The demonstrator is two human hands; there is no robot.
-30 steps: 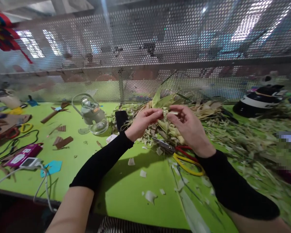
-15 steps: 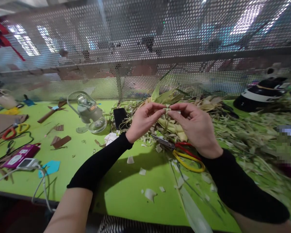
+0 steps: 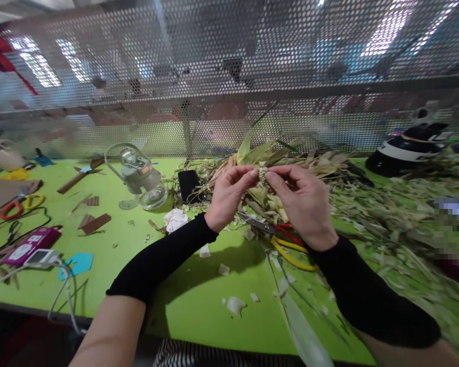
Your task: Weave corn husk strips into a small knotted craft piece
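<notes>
My left hand (image 3: pixel 229 196) and my right hand (image 3: pixel 300 201) meet above the green table (image 3: pixel 199 300), both in black sleeves. Their fingertips pinch a small woven piece of pale leaf strip (image 3: pixel 261 175) between them. Below the hands lies a heap of green and dried leaves (image 3: pixel 268 153). Scissors with red and yellow handles (image 3: pixel 290 247) rest on the table just under my right wrist.
A perforated metal screen (image 3: pixel 229 102) closes the back. A small clear desk fan (image 3: pixel 139 178) and a black phone (image 3: pixel 188 182) stand left of the hands. Leaf scraps (image 3: pixel 390 219) cover the right side. Cables, a pink box (image 3: pixel 30 244) and card pieces lie at the left.
Both hands have stayed together on the woven piece. They drew slightly closer to each other and the fingers shifted their pinch; the view tilted a little.
</notes>
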